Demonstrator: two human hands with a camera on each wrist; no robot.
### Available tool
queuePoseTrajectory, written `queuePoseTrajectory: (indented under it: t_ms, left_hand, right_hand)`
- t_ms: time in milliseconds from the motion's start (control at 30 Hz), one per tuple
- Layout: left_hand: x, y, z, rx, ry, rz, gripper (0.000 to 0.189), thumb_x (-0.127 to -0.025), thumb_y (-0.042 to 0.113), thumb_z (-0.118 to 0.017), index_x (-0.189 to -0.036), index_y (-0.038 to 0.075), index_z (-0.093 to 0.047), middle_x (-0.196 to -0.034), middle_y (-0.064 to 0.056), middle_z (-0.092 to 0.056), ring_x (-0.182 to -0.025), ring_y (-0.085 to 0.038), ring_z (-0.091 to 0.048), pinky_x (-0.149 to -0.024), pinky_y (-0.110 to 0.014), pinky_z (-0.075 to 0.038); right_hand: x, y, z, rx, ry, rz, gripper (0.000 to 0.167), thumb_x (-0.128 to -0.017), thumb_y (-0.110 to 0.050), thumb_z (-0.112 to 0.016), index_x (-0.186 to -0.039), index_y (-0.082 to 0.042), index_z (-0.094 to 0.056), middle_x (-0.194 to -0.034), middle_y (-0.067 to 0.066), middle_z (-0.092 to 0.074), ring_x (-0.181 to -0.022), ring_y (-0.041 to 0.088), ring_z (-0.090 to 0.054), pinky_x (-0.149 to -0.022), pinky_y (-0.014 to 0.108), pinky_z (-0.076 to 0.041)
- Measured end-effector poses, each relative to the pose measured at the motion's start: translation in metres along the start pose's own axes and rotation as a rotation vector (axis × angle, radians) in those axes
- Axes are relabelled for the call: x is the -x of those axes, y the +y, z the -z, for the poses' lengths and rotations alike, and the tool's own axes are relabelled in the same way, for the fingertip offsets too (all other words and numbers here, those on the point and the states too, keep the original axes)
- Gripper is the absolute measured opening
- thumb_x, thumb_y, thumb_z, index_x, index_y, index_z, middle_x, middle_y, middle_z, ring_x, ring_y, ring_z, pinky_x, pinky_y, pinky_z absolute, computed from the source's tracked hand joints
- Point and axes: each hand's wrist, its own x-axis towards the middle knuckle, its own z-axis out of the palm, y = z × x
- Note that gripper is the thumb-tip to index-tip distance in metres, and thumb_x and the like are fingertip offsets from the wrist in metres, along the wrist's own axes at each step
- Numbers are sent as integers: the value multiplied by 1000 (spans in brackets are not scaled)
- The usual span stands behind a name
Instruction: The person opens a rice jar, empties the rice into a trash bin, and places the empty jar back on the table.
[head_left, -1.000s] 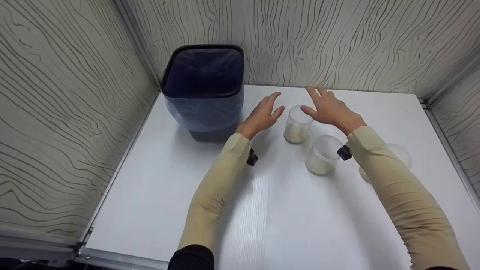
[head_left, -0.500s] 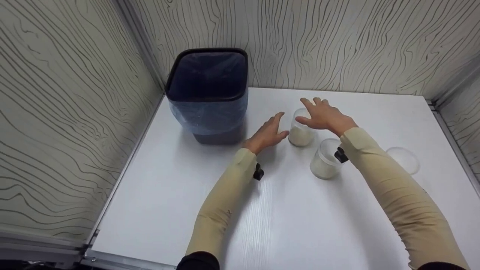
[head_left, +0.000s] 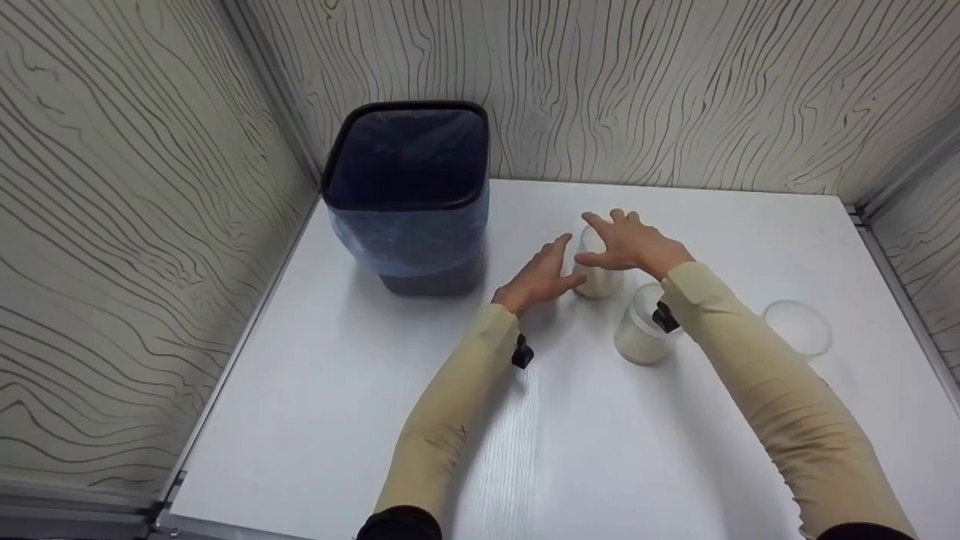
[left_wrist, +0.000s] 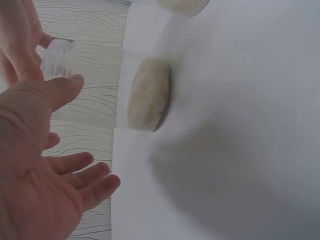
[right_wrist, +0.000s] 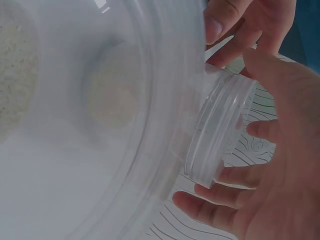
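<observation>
A clear jar [head_left: 600,283], part filled with pale grainy stuff, stands upright at the back. My right hand [head_left: 628,246] is over its top and right side, fingers spread; in the right wrist view the fingers are around the jar's clear top [right_wrist: 220,130], and I cannot tell whether they touch it. To the left of this jar, my left hand [head_left: 536,280] has its fingers extended and thumb apart, and holds nothing. A second similar jar [head_left: 637,345] stands nearer, partly behind the right wrist's black camera. My right sleeve covers most of a third jar [head_left: 799,328].
A dark bin [head_left: 431,281] with a translucent bluish liner stands at the back left. Wood-patterned panels [head_left: 675,90] enclose the white table [head_left: 315,420] at the back and sides.
Both hands have come nearer the back jar: the left moved down and slightly right, the right moved left and down over the jar's top. The jars stay upright on the table.
</observation>
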Motion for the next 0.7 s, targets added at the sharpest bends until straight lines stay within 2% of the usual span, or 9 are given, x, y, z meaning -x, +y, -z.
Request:
queuePoseTrajectory:
  t_ms: [133,433,700]
  left_hand:
    - [1,-3,-5,32,-9,5,86,-93,41,-65,-158,20,-12,-163,-5,-25,-150,-18,-27,-120,-37,-28]
    - [1,-1,-12,81,-16,27,97,-87,47,-70,-159,25,-8,-164,-2,-22,-151,-17,-23,-121,-38,-26]
    - [3,0,-14,140,26,-46,108,-80,53,-76,-158,26,-7,-160,-5,-26,-148,-19,-29,-118,-40,-32]
  right_hand:
    - [-2,0,-2,-6,-22,0,85,-92,-56,-56,-157,-17,-20,-158,30,-17,-143,55,-19,-103,77,-27]
    - [-6,1,-2,-47,17,54,78,-89,-44,-66,-152,-11,-33,-146,33,-35,-132,54,-37,-100,74,-36]
    - [3,4,8,-95,90,112,76,-87,-43,-66,-148,-10,-37,-136,31,-44,-122,49,-48,-95,68,-43]
